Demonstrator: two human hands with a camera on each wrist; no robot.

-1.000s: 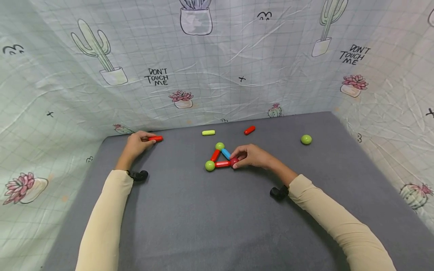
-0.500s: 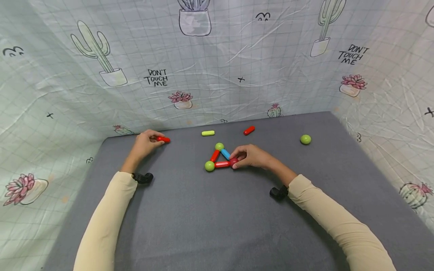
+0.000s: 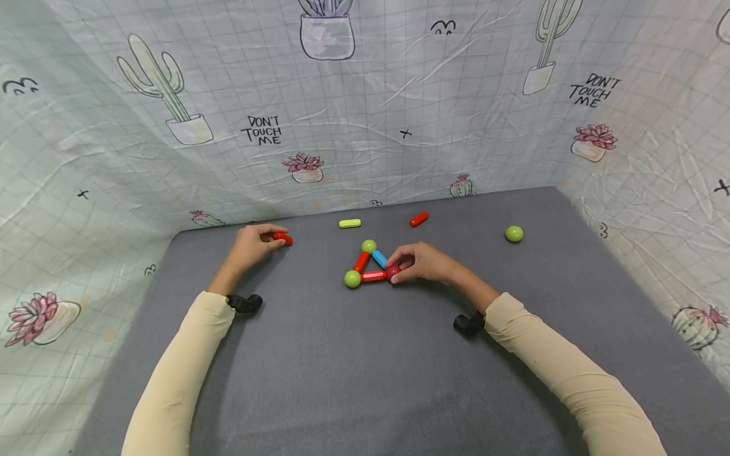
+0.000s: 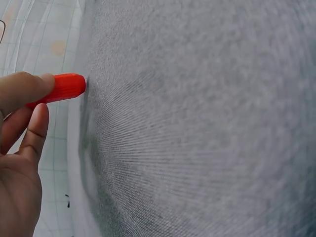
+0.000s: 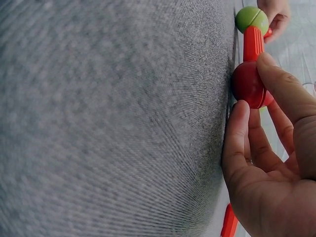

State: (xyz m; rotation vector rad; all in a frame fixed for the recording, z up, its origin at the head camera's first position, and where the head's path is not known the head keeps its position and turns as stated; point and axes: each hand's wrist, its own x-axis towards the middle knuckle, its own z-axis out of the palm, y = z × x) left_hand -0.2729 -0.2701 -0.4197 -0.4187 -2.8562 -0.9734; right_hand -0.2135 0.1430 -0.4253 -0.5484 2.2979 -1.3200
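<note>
A small triangle of magnetic rods and balls lies on the grey table (image 3: 365, 367): a green ball (image 3: 369, 246) at the top, a green ball (image 3: 352, 278) at the lower left, a dark red ball (image 3: 392, 272) at the lower right, with two red rods (image 3: 374, 276) and a blue rod (image 3: 379, 258) between them. My right hand (image 3: 419, 261) pinches the dark red ball (image 5: 248, 84) with thumb and fingers. My left hand (image 3: 253, 244) pinches a loose red rod (image 3: 282, 237) near the back left; the left wrist view shows the red rod (image 4: 61, 88) between thumb and fingertips.
A yellow-green rod (image 3: 350, 223), another red rod (image 3: 419, 219) and a loose green ball (image 3: 514, 234) lie near the back edge. Cactus-print cloth walls (image 3: 365, 114) enclose the table at the back and on both sides.
My left hand has carried the red rod to the right, toward the triangle. The right hand has stayed on the dark red ball.
</note>
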